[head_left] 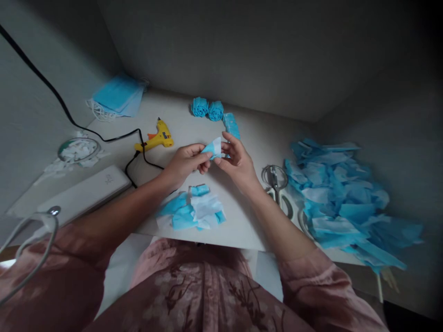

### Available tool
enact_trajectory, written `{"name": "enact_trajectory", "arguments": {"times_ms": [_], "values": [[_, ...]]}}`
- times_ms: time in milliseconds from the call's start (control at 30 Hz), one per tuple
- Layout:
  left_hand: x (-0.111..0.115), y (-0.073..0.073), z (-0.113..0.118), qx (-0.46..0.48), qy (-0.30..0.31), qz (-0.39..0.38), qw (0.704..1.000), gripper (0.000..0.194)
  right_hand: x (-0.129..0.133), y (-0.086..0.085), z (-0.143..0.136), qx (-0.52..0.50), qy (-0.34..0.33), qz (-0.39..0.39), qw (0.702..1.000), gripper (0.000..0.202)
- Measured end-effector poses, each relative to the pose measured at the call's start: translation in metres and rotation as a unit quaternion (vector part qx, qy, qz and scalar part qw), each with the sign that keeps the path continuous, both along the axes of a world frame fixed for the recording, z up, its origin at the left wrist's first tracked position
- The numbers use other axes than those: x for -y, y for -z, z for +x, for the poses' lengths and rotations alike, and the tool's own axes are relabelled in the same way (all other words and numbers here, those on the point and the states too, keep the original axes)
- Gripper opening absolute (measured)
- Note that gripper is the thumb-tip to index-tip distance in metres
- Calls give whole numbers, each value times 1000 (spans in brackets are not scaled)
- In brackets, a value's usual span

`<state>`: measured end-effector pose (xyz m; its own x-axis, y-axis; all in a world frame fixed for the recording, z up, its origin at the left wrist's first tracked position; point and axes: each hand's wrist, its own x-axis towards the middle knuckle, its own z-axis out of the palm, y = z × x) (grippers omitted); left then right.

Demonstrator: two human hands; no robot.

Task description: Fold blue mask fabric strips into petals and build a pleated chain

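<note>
Above the middle of the white table, my left hand (190, 159) pinches a small folded piece of blue-and-white mask fabric (212, 147) between thumb and fingers. On the piece's other side, my right hand (239, 162) is curled, its thumb and fingertips at the fabric's edge and its index finger raised. Below both hands lies a loose pile of cut blue and white fabric pieces (188, 212). Two rolled blue fabric roses (207, 109) stand beyond the hands, with a stack of folded blue pieces (231, 124) to their right, partly hidden by my right hand.
A yellow glue gun (161, 137) with a black cord lies left. Behind it are blue face masks (117, 94); farther left, a dish of white scraps (79, 150) and a white box-shaped device (85, 191). Scissors (276, 184) and a large fabric heap (341, 193) are right.
</note>
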<state>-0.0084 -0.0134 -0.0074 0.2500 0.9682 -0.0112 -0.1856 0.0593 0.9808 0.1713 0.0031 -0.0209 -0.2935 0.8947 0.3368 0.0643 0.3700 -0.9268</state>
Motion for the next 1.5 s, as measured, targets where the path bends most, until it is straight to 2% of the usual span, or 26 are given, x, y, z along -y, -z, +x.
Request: {"name": "enact_trajectory", "arguments": {"times_ms": [467,633,733,833,967,1133,1233,1367,1500], "values": [[1,-4,2,-46,9,-6,999,23,1,0,0,16,0,-17,1000,66],[1,-5,2,-38,-4,-4,999,20,-1,-8,6,22,-53,-48,997,68],[1,-6,1,-48,-3,-5,999,19,-4,-14,12,28,-46,-46,997,67],[1,-7,2,-76,11,5,997,18,-4,-17,14,35,-9,-46,998,57],[2,-6,4,-99,49,15,994,18,2,-19,9,66,16,-35,997,32],[3,-5,4,-105,70,14,992,21,8,-22,6,96,60,29,993,14],[3,-6,3,-96,61,15,993,21,9,-24,8,128,72,110,983,8],[3,-6,2,-78,49,22,996,19,8,-26,12,164,61,245,954,14],[4,-6,2,-54,48,17,997,19,6,-23,14,189,60,313,929,23]]}}
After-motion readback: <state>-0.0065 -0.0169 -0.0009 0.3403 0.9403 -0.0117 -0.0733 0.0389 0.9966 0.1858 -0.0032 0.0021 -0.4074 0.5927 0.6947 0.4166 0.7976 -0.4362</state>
